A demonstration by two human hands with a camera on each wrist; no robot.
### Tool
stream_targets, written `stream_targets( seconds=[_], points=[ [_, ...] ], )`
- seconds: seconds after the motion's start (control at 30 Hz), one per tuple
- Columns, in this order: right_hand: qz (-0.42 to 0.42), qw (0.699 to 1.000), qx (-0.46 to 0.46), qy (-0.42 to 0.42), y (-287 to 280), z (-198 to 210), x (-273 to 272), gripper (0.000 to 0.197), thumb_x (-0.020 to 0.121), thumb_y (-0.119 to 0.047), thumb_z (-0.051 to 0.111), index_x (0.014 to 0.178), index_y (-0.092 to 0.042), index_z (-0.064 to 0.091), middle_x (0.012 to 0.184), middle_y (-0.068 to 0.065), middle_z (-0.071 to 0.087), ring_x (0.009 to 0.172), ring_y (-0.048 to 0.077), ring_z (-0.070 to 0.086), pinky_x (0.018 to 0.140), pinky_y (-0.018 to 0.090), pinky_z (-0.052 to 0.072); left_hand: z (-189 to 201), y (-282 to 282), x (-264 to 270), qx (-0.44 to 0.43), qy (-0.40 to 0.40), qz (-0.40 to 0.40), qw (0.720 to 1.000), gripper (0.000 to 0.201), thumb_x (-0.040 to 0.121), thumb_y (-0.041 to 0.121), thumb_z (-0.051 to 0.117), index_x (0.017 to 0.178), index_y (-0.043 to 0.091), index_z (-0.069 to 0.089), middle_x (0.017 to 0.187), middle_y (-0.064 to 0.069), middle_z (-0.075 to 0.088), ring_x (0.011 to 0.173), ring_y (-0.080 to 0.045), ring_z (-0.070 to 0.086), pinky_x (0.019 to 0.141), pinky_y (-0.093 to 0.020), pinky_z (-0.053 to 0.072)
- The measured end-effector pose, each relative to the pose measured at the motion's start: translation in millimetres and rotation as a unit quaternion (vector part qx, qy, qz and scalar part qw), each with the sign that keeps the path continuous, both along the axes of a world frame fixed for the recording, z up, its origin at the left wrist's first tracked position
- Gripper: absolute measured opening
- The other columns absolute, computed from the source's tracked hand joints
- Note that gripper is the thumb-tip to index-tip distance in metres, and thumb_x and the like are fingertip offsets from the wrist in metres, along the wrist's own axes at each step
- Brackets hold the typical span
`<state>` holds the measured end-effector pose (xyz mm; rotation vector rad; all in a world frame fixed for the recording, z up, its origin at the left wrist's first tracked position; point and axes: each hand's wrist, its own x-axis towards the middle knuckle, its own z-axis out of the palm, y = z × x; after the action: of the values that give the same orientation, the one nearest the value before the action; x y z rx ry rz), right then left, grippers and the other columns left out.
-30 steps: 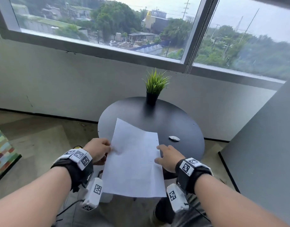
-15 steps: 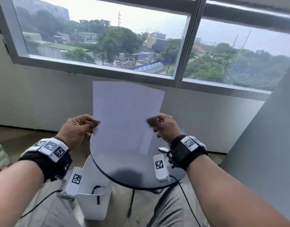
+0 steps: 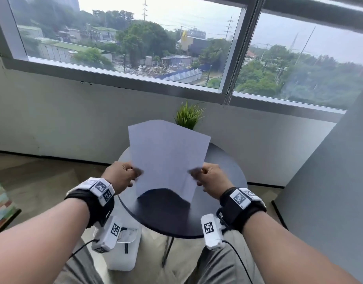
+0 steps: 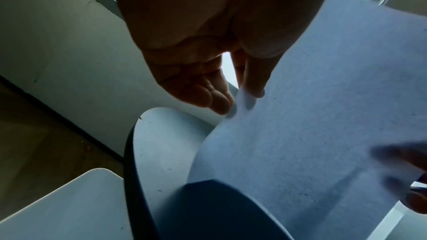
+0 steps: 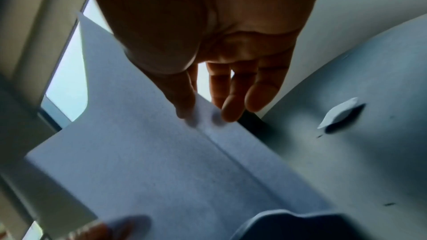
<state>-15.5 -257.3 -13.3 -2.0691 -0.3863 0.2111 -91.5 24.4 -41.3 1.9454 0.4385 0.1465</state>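
A blank white sheet of paper [image 3: 168,156] is held upright in the air above the round black table [image 3: 227,173]. My left hand [image 3: 123,175] pinches its left edge and my right hand [image 3: 209,177] pinches its right edge, thumbs on the near face. The left wrist view shows the left hand [image 4: 233,101] with thumb and fingertips nipping the paper [image 4: 312,125]. In the right wrist view the right hand [image 5: 208,109] pinches the paper [image 5: 150,161], which has a crease running from the grip. The sheet's lower edge curls just above the tabletop.
A small potted green plant [image 3: 187,117] stands at the table's far edge, partly behind the paper. A small white scrap [image 5: 339,112] lies on the tabletop to the right. A white bin [image 3: 123,253] sits on the floor under my left wrist. A grey partition [image 3: 330,191] rises at right.
The sheet lay flat on the table a second ago; both hands lifted it upright, then lowered it somewhat toward the table, and the plant top shows again behind it.
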Motion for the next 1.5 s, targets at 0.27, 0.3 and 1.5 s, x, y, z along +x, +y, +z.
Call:
stream_targets(
  seconds=[0.27,0.3,1.5],
  points=[
    [-0.153,0.950,0.201,0.185,-1.8,-7.4,22.8,0.010,0.095,-0.003,0.055,0.086,-0.008,0.054,0.065,0.012,0.053,0.047,0.018,0.061,0.044,0.026,0.051,52.9,-20.7,54.9,0.191,-0.083,-0.039,0.977,0.053,0.087,0.034,0.076,0.135,0.030,0.055,0.122,-0.001,0.055,0.098,-0.023,0.062,0.098,-0.036,0.046],
    [-0.174,0.932,0.237,0.211,-1.7,-12.1,26.7,0.009,0.096,-0.004,0.054,0.089,-0.007,0.051,0.065,0.012,0.054,0.046,0.017,0.062,0.043,0.025,0.051,56.8,-31.5,54.5,0.247,-0.074,-0.084,0.962,0.061,0.087,0.038,0.075,0.142,0.036,0.048,0.134,0.000,0.048,0.105,-0.023,0.061,0.103,-0.038,0.045],
    [0.033,0.898,-0.429,-0.097,-43.6,-82.5,195.2,0.005,0.092,-0.019,0.048,0.092,-0.024,0.050,0.095,0.001,0.047,0.083,0.028,0.053,0.076,0.042,0.048,-52.8,-58.8,211.4,0.466,0.125,-0.374,0.792,0.059,0.096,0.057,0.053,0.148,0.034,0.037,0.152,-0.003,0.032,0.143,-0.029,0.033,0.111,-0.050,0.039]
  ],
)
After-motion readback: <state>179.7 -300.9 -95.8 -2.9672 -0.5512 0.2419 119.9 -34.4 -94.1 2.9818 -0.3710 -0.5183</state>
